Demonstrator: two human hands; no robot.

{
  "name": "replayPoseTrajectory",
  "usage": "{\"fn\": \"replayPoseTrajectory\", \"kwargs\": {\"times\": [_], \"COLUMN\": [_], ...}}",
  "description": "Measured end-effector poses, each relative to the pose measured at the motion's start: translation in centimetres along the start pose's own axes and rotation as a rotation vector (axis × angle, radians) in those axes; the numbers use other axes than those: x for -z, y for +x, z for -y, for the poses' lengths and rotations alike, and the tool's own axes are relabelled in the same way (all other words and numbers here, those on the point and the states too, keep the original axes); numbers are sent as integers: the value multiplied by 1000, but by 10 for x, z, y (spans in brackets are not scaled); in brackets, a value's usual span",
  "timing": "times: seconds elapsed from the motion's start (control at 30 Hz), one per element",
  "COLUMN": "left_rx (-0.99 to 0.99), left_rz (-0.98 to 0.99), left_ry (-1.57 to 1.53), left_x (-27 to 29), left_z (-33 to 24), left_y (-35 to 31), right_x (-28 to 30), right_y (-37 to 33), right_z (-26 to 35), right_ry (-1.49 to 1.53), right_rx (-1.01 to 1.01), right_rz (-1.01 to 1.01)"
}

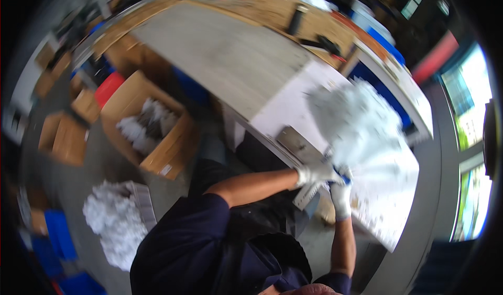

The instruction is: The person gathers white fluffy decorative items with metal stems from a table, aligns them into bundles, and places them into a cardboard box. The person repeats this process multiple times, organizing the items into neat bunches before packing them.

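My left hand [313,173], in a white glove, reaches over the table's near edge, and its fingers are closed. Close against it is my right hand [341,194], also white-gloved and closed. A small blue patch [339,176] shows where the fingers meet; blur hides what is held there. A flat metal plate [299,144] lies at the table edge beside my left hand. Below the hands, a pale slotted metal piece [306,194] juts out past the edge. Just beyond them a large heap of small white pieces [361,119] covers part of the white tabletop [293,109].
An open cardboard box [165,161] with white and greyish pieces stands on the floor at left. Nearer lies a white heap [112,221] beside a pale bin [142,203]. Blue bins [60,235] sit far left. A black cylinder [297,18] stands on the wooden table behind.
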State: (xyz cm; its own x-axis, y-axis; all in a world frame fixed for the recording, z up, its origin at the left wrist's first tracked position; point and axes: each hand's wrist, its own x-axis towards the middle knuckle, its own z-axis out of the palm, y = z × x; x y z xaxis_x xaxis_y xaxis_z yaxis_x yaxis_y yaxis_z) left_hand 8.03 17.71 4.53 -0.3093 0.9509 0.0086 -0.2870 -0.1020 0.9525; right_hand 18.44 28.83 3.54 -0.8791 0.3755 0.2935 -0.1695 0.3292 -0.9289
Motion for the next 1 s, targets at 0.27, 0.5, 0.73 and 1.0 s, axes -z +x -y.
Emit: {"fn": "replayPoseTrajectory", "kwargs": {"times": [0.27,0.5,0.73,1.0], "left_rx": [-204,-191,-238,-179], "left_rz": [-96,-197,-190,-776], "left_ry": [-50,-241,-390,215], "left_x": [11,26,63,189], "left_z": [8,7,-3,-113], "left_y": [-28,-41,-60,-141], "right_x": [-43,-37,-53,-58], "right_y": [-15,2,-1,-17], "right_z": [29,48,40,14], "right_ry": [-142,-360,230,-129], "right_rx": [-109,-168,-387,-87], "right_rz": [33,474,447,-12]}}
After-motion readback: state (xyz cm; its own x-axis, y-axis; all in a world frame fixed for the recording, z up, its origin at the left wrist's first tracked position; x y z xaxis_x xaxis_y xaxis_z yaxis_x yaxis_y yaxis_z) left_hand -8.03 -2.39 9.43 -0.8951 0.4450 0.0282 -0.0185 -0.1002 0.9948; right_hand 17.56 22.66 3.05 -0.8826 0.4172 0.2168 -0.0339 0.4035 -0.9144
